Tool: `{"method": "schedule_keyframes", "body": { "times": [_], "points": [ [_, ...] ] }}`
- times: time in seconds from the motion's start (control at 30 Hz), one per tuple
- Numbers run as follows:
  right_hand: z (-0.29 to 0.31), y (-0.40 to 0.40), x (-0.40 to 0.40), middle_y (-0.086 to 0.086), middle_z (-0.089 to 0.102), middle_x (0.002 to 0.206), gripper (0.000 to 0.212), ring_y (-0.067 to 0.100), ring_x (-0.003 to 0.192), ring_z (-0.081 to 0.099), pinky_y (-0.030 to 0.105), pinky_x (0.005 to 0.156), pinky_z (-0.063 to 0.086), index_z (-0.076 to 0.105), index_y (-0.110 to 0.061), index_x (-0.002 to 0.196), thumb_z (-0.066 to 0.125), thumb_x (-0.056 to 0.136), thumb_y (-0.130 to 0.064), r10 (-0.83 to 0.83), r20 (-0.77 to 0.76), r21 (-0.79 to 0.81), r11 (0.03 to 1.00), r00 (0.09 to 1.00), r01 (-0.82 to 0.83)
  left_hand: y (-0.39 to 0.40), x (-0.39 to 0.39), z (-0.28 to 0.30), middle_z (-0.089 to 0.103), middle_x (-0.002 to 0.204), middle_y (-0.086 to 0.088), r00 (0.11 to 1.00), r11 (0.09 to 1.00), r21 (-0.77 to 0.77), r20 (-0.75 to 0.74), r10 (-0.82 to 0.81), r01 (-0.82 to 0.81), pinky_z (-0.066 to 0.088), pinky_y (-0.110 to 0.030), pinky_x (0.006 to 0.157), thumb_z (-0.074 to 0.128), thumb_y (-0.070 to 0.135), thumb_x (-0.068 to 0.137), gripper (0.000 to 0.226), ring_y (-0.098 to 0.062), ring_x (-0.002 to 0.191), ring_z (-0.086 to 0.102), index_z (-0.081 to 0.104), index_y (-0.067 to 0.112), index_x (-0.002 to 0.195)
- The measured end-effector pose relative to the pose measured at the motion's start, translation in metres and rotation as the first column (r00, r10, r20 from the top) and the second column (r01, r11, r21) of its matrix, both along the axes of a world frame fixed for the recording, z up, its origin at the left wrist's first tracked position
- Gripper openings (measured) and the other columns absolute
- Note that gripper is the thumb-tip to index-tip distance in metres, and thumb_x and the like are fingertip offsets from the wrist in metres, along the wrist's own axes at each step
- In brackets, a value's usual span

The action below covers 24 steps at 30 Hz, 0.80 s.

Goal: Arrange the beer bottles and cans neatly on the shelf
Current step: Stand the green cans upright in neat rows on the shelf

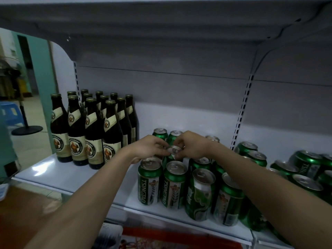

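Several dark brown beer bottles (93, 130) with cream labels stand in tidy rows at the left of the white shelf (71, 175). Green Tsingtao cans (150, 182) stand upright in a cluster at the middle of the shelf. Both hands meet over one green can (173, 151) in the second row. My left hand (150, 147) pinches its rim from the left, and my right hand (193, 147) pinches it from the right. Further green cans (305, 164) stand loosely grouped at the right.
The upper shelf board (161, 24) hangs low overhead. Slotted uprights (241, 112) run down the back panel. To the left is a floor with a fan stand (27, 130) and a blue stool (9, 112). A red package (179, 239) lies on the level below.
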State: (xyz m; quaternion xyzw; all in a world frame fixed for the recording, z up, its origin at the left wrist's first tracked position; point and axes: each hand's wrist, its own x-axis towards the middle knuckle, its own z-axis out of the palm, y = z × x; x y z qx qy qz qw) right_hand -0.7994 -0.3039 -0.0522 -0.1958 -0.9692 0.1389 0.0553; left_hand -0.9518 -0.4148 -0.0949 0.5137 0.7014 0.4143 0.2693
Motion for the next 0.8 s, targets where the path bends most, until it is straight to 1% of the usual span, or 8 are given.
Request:
{"method": "schedule_keyframes", "body": {
  "times": [0.07,0.13,0.23,0.33,0.4,0.53,0.67,0.8],
  "points": [
    [-0.001,0.004,0.001,0.008,0.069,0.103,0.042,0.019,0.088,0.063,0.028,0.075,0.053,0.065,-0.006,0.121,0.080,0.083,-0.016,-0.057,-0.116,-0.198,0.980,0.992,0.033,-0.001,0.000,0.001,0.075,0.094,0.006,0.997,0.996,0.073,0.073,0.039,-0.044,0.052,-0.012,0.067,0.074,0.020,0.088,0.029,0.000,0.088,0.069,0.067,0.014,0.115],
    [0.004,0.008,0.000,0.002,0.067,0.098,0.043,0.016,0.085,0.063,0.019,0.068,0.053,0.063,-0.006,0.123,0.079,0.084,-0.011,-0.099,-0.255,-0.336,0.942,0.962,0.008,-0.004,0.000,0.008,0.075,0.094,0.007,0.982,0.983,0.146,0.169,0.089,-0.115,0.055,-0.020,0.067,0.070,0.022,0.091,0.022,-0.005,0.090,0.068,0.065,0.019,0.111],
    [0.019,0.008,-0.011,-0.004,0.063,0.102,0.040,0.017,0.091,0.065,0.030,0.078,0.059,0.063,-0.009,0.123,0.076,0.086,-0.012,-0.143,-0.409,-0.439,0.897,0.901,-0.056,-0.007,-0.002,0.024,0.068,0.116,0.005,0.968,0.961,0.221,0.221,0.119,-0.169,0.058,-0.034,0.078,0.067,0.029,0.093,0.032,-0.012,0.104,0.065,0.056,0.022,0.122],
    [0.030,0.006,-0.027,-0.001,0.062,0.112,0.037,0.023,0.097,0.067,0.042,0.089,0.058,0.063,-0.009,0.122,0.075,0.088,-0.013,-0.160,-0.469,-0.441,0.895,0.868,-0.074,-0.007,-0.005,0.036,0.058,0.129,0.006,0.975,0.945,0.260,0.147,0.167,-0.201,0.056,-0.043,0.092,0.081,0.027,0.080,0.057,-0.016,0.113,0.062,0.050,0.024,0.128],
    [0.033,0.004,-0.038,0.001,0.061,0.119,0.037,0.026,0.100,0.068,0.044,0.090,0.058,0.062,-0.007,0.124,0.073,0.089,-0.012,-0.172,-0.485,-0.456,0.886,0.857,-0.080,-0.002,-0.007,0.039,0.056,0.129,0.000,0.967,0.915,0.312,0.069,0.245,-0.254,0.057,-0.041,0.091,0.088,0.015,0.072,0.069,-0.021,0.113,0.061,0.048,0.021,0.128],
    [0.036,0.005,-0.062,0.004,0.060,0.125,0.039,0.029,0.106,0.066,0.047,0.093,0.056,0.060,-0.005,0.128,0.071,0.091,-0.009,-0.166,-0.512,-0.465,0.879,0.843,-0.109,0.010,-0.017,0.039,0.055,0.114,0.002,0.901,0.812,0.425,0.019,0.433,-0.399,0.059,-0.032,0.074,0.089,0.010,0.069,0.068,-0.012,0.094,0.059,0.047,0.018,0.122],
    [0.038,0.014,-0.086,0.005,0.060,0.125,0.039,0.027,0.115,0.061,0.046,0.103,0.050,0.060,-0.004,0.129,0.069,0.091,-0.006,-0.150,-0.515,-0.465,0.876,0.844,-0.127,0.020,-0.029,0.036,0.053,0.113,0.005,0.848,0.760,0.447,-0.004,0.530,-0.472,0.058,-0.042,0.083,0.087,0.012,0.072,0.069,-0.019,0.100,0.060,0.047,0.016,0.127],
    [0.036,0.027,-0.107,0.006,0.059,0.131,0.041,0.025,0.119,0.059,0.046,0.104,0.049,0.059,-0.004,0.132,0.068,0.093,-0.008,-0.125,-0.512,-0.448,0.883,0.850,-0.140,0.031,-0.040,0.035,0.057,0.116,0.000,0.795,0.710,0.470,-0.028,0.606,-0.524,0.054,-0.038,0.087,0.087,0.015,0.073,0.070,-0.021,0.105,0.060,0.047,0.015,0.131]
  ]
}}
